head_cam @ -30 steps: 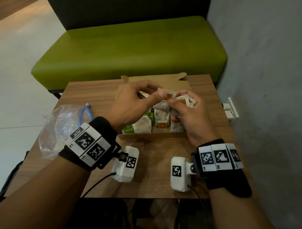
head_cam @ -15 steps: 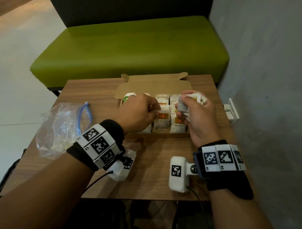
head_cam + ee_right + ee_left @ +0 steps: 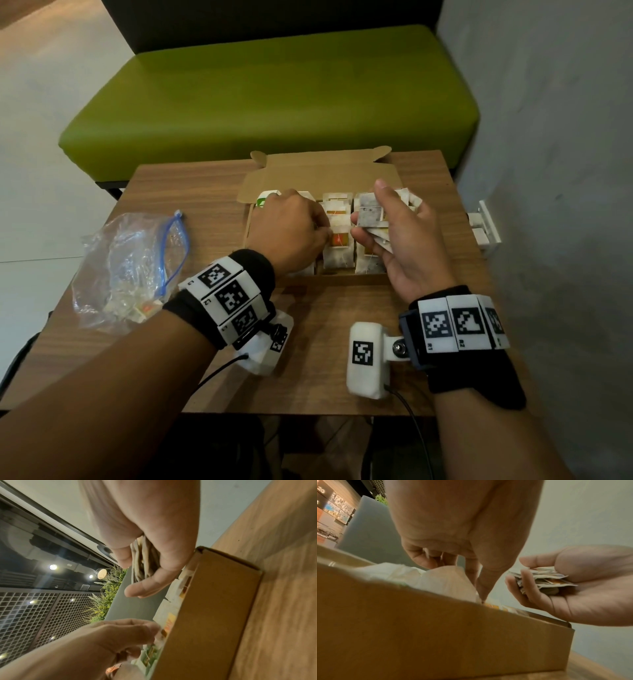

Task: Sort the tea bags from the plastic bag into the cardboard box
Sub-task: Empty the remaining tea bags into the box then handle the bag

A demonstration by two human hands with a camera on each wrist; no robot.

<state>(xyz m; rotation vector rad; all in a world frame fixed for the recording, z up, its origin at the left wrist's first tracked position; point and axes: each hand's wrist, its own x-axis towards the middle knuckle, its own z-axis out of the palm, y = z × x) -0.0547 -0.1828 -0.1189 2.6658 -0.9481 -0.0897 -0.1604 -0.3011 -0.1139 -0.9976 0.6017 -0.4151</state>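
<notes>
An open cardboard box on the wooden table holds rows of tea bags with orange and green tags. My left hand reaches down into the box's middle, and its thumb and forefinger pinch a tea bag there. Just above the box's right side, my right hand grips a small stack of tea bags between thumb and fingers; the stack shows edge-on. The clear plastic bag with a blue zip lies at the table's left, a few tea bags inside.
The box lid lies open flat toward a green bench behind the table. A grey wall runs close along the right, with a small white object at its foot.
My left hand drew a tea bag from the stack in my right hand and lowered it into the box. The right hand stayed above the box's right side.
</notes>
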